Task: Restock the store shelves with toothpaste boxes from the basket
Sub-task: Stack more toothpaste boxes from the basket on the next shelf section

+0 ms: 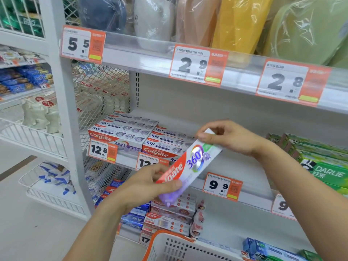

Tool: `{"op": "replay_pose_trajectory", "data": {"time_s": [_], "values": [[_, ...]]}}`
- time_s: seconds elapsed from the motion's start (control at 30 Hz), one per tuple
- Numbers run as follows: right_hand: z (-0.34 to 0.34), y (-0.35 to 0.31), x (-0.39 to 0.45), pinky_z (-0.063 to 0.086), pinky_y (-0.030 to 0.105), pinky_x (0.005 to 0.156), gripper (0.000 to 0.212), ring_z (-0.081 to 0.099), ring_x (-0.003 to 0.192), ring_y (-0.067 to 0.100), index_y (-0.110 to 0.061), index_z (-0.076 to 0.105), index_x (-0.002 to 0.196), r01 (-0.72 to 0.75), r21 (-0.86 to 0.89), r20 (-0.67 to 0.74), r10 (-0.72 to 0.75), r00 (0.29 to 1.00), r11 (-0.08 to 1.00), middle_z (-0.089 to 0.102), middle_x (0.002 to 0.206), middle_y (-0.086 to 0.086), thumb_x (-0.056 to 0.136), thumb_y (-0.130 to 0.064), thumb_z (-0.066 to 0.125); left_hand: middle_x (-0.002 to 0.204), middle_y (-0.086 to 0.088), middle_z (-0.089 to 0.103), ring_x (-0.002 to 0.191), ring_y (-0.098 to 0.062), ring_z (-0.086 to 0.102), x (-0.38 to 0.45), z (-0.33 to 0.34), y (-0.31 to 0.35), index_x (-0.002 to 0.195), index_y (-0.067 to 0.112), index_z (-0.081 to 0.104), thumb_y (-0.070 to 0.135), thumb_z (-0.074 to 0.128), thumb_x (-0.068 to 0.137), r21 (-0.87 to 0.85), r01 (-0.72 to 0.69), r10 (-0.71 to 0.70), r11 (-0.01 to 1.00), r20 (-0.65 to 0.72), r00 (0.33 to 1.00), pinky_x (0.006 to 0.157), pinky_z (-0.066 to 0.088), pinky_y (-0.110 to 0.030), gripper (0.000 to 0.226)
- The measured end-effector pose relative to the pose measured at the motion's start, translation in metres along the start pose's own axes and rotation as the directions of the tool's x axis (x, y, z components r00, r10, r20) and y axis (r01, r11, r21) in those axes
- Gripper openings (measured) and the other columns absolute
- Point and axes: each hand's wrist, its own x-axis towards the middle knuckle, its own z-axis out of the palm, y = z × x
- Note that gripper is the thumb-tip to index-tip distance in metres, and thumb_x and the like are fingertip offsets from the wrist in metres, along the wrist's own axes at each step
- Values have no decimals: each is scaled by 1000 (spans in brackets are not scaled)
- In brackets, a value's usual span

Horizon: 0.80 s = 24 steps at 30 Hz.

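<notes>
While I stand at the shelves, both my hands hold 1 Colgate 360 toothpaste box [190, 166] tilted in the air in front of the middle shelf [244, 166]. My left hand [148, 187] grips the lower, purple end, thumb across the red Colgate lettering. My right hand [227, 136] pinches the upper end between thumb and fingers. The box slants from lower left to upper right and touches no shelf. Behind it, on the left part of the middle shelf, lie stacked Colgate 360 boxes [135, 132] in 2 piles side by side, with a 12.8 price tag [102, 150] on the rail below them. A 9.9 price tag [223, 186] sits on the rail just right of the held box, under a bare stretch of shelf. Green Darlie boxes [327, 166] fill the far right. A white basket [169, 245] with an orange rim shows at the bottom edge, below my hands. Wrapped cups [235, 21] stand on the top shelf.
</notes>
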Motion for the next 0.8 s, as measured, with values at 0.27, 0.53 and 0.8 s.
{"op": "replay_pose_trajectory", "data": {"time_s": [0.27,0.53,0.8], "values": [[-40,14,-4,51,48,98,44,68,108,35,-19,74,109,-28,-71,123,37,992,997,76,110,3,73,-43,83,97,-2,77,90,-21,72,14,-11,9,116,21,62,41,78,68,-152,-286,180,946,-488,854,73,58,-29,55],[-36,48,35,51,14,81,32,67,88,2,-27,72,108,16,10,-537,-9,844,1000,73,100,-11,81,-16,82,161,-9,24,151,-28,10,55,-1,-26,152,21,34,71,33,83,674,3,473,739,-522,710,120,12,-50,85],[-19,102,82,52,28,93,46,66,98,15,-10,73,116,-156,53,-512,162,844,986,72,109,4,73,-11,88,168,-2,5,153,-25,-15,69,13,-41,152,36,31,57,48,95,774,76,449,629,-441,777,122,5,-50,63]]}}
